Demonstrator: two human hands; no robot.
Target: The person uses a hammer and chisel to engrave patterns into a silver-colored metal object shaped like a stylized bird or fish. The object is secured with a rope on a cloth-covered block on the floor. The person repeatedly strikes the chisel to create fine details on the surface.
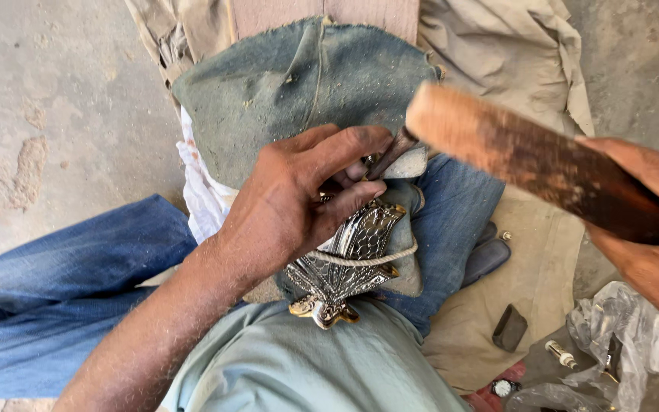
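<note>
Concrete floor (pixel 55 114) is seen bare along the left edge, giving open room there, while the right side is crowded by a beige cloth (pixel 528 282) and a crumpled plastic bag (pixel 634 336) in which a small bottle (pixel 562 355) is partly wrapped. A grey-green denim pad (pixel 299 84) is spread over the lap. A wooden mallet (pixel 528 160) is gripped by the right hand (pixel 650 221), clenched round its dark handle. A thin metal punch (pixel 392 152) is pinched by the left hand (pixel 299 198) against an embossed silver ornament (pixel 348 259), bound with cord (pixel 368 261) to the pad. A dark block (pixel 509 328) lies beside the bag.
</note>
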